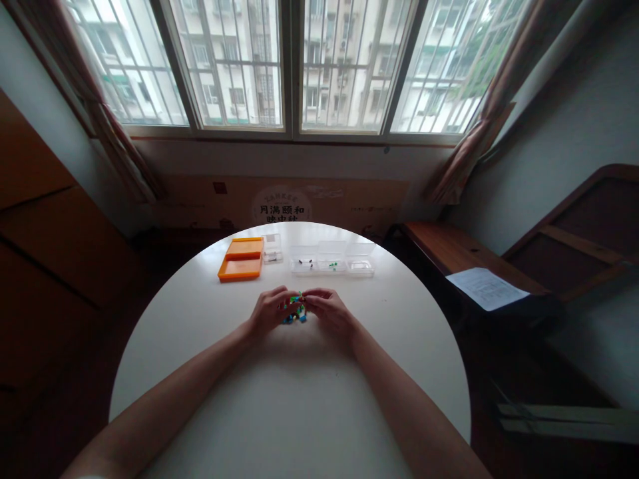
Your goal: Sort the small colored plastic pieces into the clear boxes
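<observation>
Between my hands, near the middle of the white table, stands a small toy-brick model (pixel 295 313) in blue and green with bits of yellow. My left hand (pixel 272 309) curls round its left side, fingers closed against it. From the right, my right hand (pixel 327 306) reaches in with thumb and fingertips pinched at the model's top. Whether a loose piece is in that pinch is too small to make out. The fingers cover much of the model.
Beyond my hands lie an orange tray (pixel 241 276), a small clear box (pixel 272 249), and clear lidded boxes (pixel 360 269) holding dark and green pieces (pixel 333 265). The round white table (pixel 200 372) has a curved edge. Printed paper (pixel 486 288) rests on a wooden bench (pixel 439 243) at right.
</observation>
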A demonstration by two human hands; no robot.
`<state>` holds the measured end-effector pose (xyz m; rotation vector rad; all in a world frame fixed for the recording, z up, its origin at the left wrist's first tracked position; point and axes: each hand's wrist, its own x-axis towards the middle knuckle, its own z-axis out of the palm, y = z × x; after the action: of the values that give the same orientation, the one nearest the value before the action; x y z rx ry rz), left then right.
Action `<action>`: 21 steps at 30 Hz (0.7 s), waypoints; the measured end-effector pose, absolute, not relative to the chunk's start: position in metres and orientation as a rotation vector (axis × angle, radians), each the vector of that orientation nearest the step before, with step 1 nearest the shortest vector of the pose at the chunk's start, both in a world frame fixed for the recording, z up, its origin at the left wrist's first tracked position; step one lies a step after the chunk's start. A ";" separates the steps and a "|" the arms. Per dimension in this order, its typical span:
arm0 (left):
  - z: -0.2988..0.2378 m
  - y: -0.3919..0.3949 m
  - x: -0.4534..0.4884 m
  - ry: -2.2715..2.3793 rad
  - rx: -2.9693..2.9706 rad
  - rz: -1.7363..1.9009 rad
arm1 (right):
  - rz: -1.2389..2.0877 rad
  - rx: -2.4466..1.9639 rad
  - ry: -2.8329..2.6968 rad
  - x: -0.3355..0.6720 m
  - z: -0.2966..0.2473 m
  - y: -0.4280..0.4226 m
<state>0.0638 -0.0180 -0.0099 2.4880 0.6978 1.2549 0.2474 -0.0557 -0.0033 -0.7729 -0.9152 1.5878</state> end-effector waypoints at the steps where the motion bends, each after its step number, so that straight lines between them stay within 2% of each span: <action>1: -0.010 -0.018 0.064 0.691 2.481 1.265 | 1.596 -0.773 -0.919 0.248 -0.004 -0.055; 21: -0.007 -0.019 0.063 0.675 2.502 1.245 | 1.579 -0.879 -1.014 0.246 -0.005 -0.053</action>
<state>0.0627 -0.0188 -0.0067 2.5024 0.6748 1.2451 0.2457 -0.0529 -0.0047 -0.8794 -1.0140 1.5791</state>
